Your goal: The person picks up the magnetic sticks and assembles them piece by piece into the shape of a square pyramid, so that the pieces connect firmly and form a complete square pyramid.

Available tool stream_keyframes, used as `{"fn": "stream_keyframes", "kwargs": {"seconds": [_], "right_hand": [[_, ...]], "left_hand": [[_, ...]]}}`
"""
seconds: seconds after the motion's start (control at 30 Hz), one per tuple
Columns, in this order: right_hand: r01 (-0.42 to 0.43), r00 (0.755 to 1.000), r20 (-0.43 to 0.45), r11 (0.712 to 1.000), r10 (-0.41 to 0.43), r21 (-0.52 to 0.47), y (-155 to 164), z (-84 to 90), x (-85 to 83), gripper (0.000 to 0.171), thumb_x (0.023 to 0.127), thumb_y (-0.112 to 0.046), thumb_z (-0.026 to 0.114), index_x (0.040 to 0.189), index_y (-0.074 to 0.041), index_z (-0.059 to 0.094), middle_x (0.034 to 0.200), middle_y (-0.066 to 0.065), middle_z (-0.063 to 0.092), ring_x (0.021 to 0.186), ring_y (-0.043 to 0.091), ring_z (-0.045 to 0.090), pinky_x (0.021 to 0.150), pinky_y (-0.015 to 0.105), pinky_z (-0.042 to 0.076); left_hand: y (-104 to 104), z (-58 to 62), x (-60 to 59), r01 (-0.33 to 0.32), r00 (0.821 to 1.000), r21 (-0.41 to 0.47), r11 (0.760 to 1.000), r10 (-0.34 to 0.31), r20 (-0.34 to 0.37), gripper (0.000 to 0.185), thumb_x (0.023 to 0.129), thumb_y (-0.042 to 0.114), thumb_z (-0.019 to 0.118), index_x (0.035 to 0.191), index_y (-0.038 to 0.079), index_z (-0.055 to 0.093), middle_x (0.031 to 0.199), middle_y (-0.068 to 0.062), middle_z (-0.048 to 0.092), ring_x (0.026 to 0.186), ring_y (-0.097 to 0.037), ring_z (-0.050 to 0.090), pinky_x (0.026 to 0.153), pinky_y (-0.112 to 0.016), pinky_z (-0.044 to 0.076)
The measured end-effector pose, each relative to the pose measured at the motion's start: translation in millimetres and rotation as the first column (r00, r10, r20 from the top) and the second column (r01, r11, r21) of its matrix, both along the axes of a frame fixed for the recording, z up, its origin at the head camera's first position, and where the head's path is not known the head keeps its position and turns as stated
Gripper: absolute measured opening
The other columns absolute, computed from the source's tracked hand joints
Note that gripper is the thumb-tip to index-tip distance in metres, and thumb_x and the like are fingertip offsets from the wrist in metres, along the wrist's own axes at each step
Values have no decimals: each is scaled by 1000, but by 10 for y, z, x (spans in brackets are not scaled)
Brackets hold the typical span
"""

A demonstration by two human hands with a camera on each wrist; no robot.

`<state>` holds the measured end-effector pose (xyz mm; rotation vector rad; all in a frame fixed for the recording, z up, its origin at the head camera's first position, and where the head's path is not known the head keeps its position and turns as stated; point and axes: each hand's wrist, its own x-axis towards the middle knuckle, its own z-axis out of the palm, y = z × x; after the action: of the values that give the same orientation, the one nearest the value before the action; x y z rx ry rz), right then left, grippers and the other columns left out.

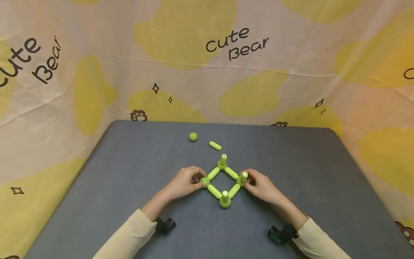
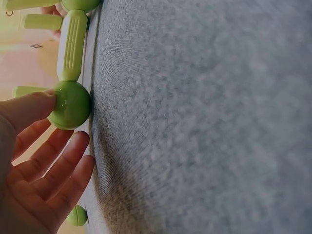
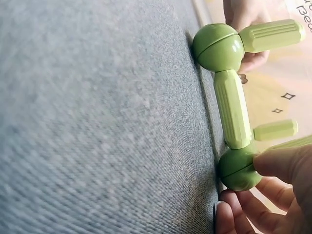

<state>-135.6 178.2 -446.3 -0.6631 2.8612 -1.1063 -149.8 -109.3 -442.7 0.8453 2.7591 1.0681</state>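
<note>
A green diamond frame (image 1: pixel 223 181) of rods and balls lay near the middle of the grey tabletop (image 1: pixel 129 172). The left hand (image 1: pixel 184 182) pinched the ball at the frame's 9 o'clock corner, and the right hand (image 1: pixel 262 186) gripped the 3 o'clock corner ball. A loose ball (image 1: pixel 193 136) and loose rod (image 1: pixel 215 145) lay toward 12 o'clock, apart from the frame.
</note>
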Motion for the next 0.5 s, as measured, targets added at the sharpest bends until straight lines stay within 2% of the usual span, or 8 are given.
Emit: {"fn": "stream_keyframes", "kwargs": {"seconds": [0.17, 0.27, 0.37, 0.5], "right_hand": [[2, 1000, 19, 1000, -2, 7, 6, 7, -26, 21, 82, -16, 60, 103, -17, 58, 95, -5, 57, 77, 6, 53, 67, 26, 45], [3, 1000, 11, 1000, -3, 0, 8, 13, -30, 23, 81, -14, 60, 103, -16, 58, 94, -3, 57, 76, 7, 53, 65, 26, 44], [-3, 1000, -27, 1000, 2, -21, 12, 7, -28, 23, 79, -10, 61, 102, -13, 59, 90, -2, 57, 74, 8, 52, 62, 27, 44], [2, 999, -36, 1000, -2, -19, 20, 3, -27, 24, 79, -9, 60, 102, -11, 59, 89, -3, 56, 73, 7, 52, 61, 27, 43]], "left_hand": [[-20, 23, 20, 24, 1000, -9, 1000, -23, 13, 21, 75, 21, 68, 95, 19, 61, 89, 8, 59, 70, -1, 55, 61, -21, 46], [-38, 52, -25, 57, 998, -13, 998, -57, 40, 20, 76, 21, 66, 95, 17, 61, 89, 7, 60, 70, -2, 56, 61, -20, 46], [-48, 110, -132, 56, 996, -8, 998, -55, 73, 19, 79, 22, 63, 96, 15, 62, 89, 7, 61, 73, -4, 57, 62, -20, 46], [-36, 194, -343, -13, 998, 29, 1000, 11, 59, 19, 80, 20, 62, 96, 10, 63, 90, 5, 61, 76, -7, 59, 63, -22, 46]]}}
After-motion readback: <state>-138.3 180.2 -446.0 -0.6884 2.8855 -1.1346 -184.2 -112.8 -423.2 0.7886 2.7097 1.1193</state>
